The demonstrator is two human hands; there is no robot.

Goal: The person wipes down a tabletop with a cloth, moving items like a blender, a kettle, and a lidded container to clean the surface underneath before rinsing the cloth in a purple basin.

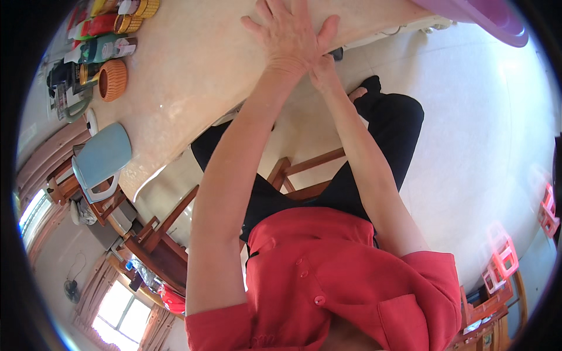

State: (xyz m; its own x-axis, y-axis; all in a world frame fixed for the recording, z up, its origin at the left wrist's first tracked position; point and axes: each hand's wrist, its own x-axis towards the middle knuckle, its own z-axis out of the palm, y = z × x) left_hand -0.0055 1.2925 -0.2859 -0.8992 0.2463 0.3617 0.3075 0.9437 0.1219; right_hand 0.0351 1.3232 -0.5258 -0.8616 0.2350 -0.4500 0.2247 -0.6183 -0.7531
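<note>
My left hand (287, 37) is at the top of the view, over the pale tabletop (189, 61). Its back faces me, its fingers and thumb are spread, and some fingertips are cut off by the picture's edge. I see nothing held in it, though its palm is hidden. Just below its thumb, at the table's edge, is my right hand (323, 72). It meets or overlaps the left wrist, and its fingers are mostly hidden, so what it grips, if anything, does not show.
Bottles and jars (101, 26) stand at the far left with a woven orange pot (113, 80). A blue-grey plastic chair (103, 145) is by the table. A purple basin (487, 17) juts in at upper right. Pink plastic stools (502, 259) are at the right. Wooden stool rails (316, 162) show between my legs.
</note>
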